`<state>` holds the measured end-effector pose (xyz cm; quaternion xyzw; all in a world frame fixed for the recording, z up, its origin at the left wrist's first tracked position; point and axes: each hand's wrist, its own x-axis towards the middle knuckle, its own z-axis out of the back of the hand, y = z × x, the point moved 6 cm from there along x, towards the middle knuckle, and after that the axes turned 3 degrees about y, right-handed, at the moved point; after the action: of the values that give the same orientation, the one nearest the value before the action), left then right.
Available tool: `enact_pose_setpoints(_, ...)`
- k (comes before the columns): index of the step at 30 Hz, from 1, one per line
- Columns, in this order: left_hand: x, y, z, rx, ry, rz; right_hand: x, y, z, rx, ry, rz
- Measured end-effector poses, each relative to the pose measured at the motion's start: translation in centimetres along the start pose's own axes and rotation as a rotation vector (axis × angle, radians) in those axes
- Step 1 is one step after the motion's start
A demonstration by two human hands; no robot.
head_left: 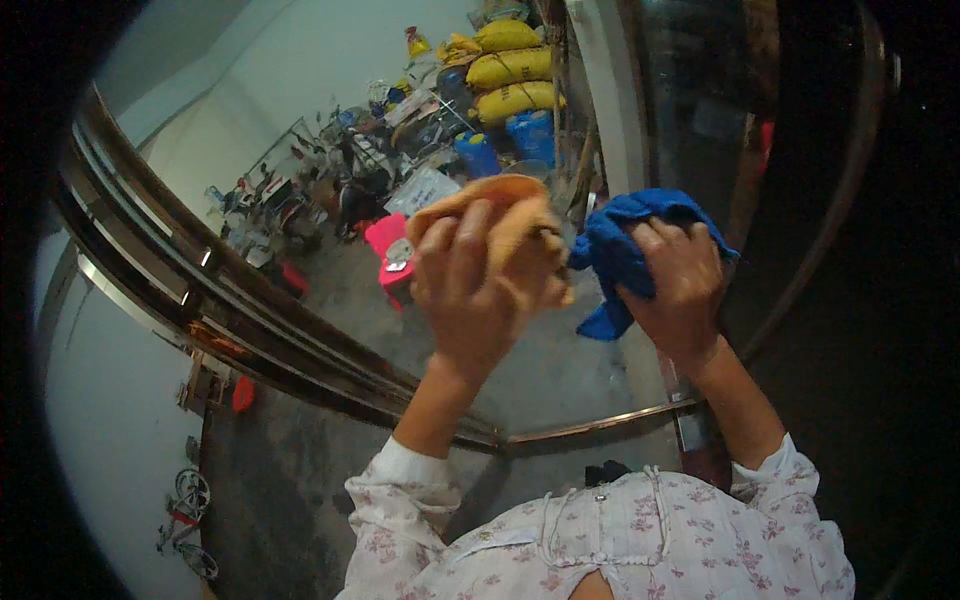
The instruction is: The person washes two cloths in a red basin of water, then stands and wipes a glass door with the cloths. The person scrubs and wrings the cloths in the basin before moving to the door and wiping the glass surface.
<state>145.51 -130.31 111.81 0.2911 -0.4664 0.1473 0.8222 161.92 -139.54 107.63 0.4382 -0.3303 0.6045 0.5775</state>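
Note:
My left hand [469, 292] grips a bunched orange cloth [517, 225], its fingers curled over the folds. Just to the right, my right hand [679, 285] is closed on a crumpled blue cloth [619, 236], with one end hanging below the fingers. Both hands are raised in front of me with a small gap between the cloths. Beyond them seems to be a pane of glass in a metal frame [600, 425]; whether either cloth touches it I cannot tell. The fingertips of both hands are partly hidden in the cloths.
A dark metal door frame [292, 315] curves across the left. Past it stand a pink plastic stool [388, 225], blue containers [531, 135], stacked yellow sacks [517, 67] and a heap of household goods. A bicycle [191, 491] is at the lower left.

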Motion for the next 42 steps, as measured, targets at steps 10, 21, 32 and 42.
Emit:
enact_pose_setpoints(10,4.4,-2.8,-1.8,-0.073,-0.023,0.133,-1.5,-1.6,-1.0,0.006,-0.057,0.008)
enact_pose_setpoints(21,4.6,-3.2,-1.8,-0.035,0.020,0.117,-2.2,-2.3,-1.5,0.048,0.032,-0.023)
enact_pose_setpoints(32,6.2,-3.1,-1.1,-0.010,0.046,0.106,-1.2,-2.3,-0.7,0.033,-0.047,0.003)
enact_pose_setpoints(42,5.2,-3.2,-1.3,0.086,0.078,0.105,-1.3,-2.2,-1.1,0.061,-0.050,-0.006)
